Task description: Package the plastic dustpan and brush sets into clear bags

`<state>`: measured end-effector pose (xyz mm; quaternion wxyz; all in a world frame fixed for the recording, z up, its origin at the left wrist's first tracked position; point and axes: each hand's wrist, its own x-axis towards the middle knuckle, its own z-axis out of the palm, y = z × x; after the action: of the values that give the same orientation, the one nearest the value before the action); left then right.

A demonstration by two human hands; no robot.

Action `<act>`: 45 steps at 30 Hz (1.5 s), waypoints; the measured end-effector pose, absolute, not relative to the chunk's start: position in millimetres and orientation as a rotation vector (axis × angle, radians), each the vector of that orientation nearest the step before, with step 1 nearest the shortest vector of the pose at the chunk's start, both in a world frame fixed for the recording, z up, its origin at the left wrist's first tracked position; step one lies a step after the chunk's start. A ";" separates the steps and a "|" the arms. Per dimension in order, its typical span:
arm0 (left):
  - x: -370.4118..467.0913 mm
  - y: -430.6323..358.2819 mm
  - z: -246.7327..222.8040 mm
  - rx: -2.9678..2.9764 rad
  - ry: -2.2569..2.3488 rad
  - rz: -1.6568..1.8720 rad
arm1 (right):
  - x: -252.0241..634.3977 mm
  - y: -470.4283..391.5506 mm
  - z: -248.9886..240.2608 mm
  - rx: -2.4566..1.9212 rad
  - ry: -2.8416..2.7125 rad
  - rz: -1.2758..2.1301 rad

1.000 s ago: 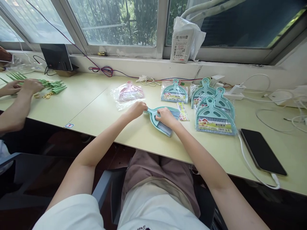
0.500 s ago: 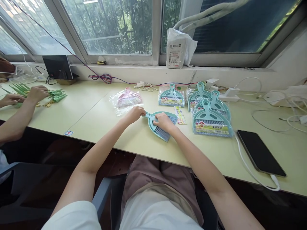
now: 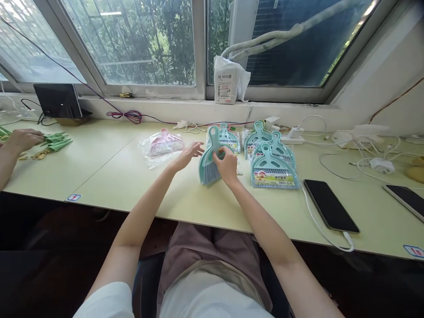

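Note:
A small teal dustpan with its brush (image 3: 209, 171) stands tilted upright above the table, handle up and bristles down. My right hand (image 3: 228, 165) grips it by the right side, thumb and fingers closed at its middle. Just to the left, my left hand (image 3: 185, 156) is open with fingers stretched toward the set, apart from it. A printed card (image 3: 239, 165) is partly hidden behind my right hand. Wrapped teal dustpan sets (image 3: 274, 170) lie at the right, and one more (image 3: 228, 137) lies behind the held set. A pink wrapped set (image 3: 165, 143) lies at the left.
A phone (image 3: 330, 205) with a white charging cable lies at the right, beside a second phone (image 3: 406, 198). Cables and a power strip (image 3: 291, 139) run along the wall. At far left, another person's hand (image 3: 25, 139) is at green-leaved items (image 3: 56, 143). A tablet (image 3: 58, 100) stands behind.
The dustpan and brush have been raised from lying flat to upright, now in my right hand. My left hand has let go of the handle and opened. The view has shifted right.

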<state>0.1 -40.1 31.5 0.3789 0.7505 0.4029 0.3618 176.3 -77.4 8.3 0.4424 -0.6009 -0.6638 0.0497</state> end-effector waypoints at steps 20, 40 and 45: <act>-27.3 24.1 -31.5 0.822 0.999 1.537 | 198.7 -51.1 -29.6 -1.982 -1.581 0.172; -12.5 19.9 -39.9 0.702 0.956 1.554 | 206.7 -42.8 -22.4 -1.734 -2.123 0.715; -9.2 18.8 -40.6 0.719 0.948 1.531 | 209.3 -46.7 -12.9 -1.728 -2.152 0.709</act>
<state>-9.2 18.8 -40.6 0.5656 0.3060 0.4032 0.6510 209.3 -46.7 -12.9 0.1457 -0.6000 -0.7471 0.2460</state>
